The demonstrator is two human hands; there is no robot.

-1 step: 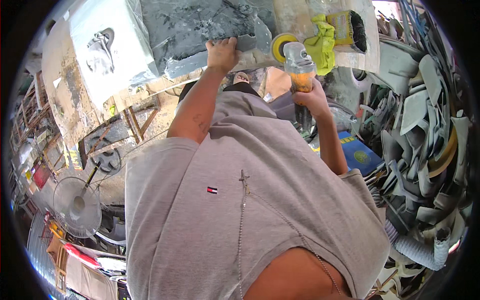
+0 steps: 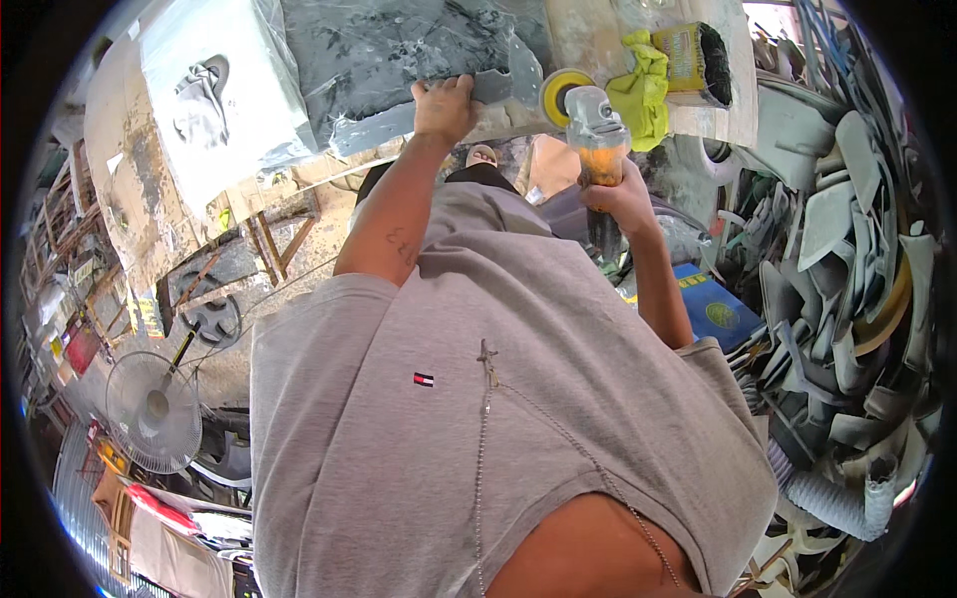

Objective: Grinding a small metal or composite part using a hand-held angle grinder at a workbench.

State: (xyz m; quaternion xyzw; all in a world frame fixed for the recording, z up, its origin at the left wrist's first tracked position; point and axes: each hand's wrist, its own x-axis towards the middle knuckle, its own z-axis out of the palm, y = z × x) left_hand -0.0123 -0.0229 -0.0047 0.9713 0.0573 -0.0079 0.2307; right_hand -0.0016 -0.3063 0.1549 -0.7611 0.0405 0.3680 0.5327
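Note:
My right hand (image 2: 620, 199) is wrapped round the body of an angle grinder (image 2: 601, 149). The tool is orange with a clear plastic-like wrap over its head. Its round yellow-rimmed disc (image 2: 566, 97) stands beside the right end of a grey panel (image 2: 409, 50). The panel is smooth and mottled with dark smears, with a paler, ragged near edge. My left hand (image 2: 446, 107) bends its fingers over that near edge and grips it; the thumb side is partly hidden. A lime-yellow cloth or glove (image 2: 641, 95) lies just right of the disc.
A yellow can (image 2: 683, 57) lies on its side on the worn bench (image 2: 130, 189). Left of the panel is a white plastic-covered block (image 2: 239, 110) with a grey rag (image 2: 202, 100). Piled grey parts (image 2: 832, 219) fill the right. A fan (image 2: 155, 409) stands lower left.

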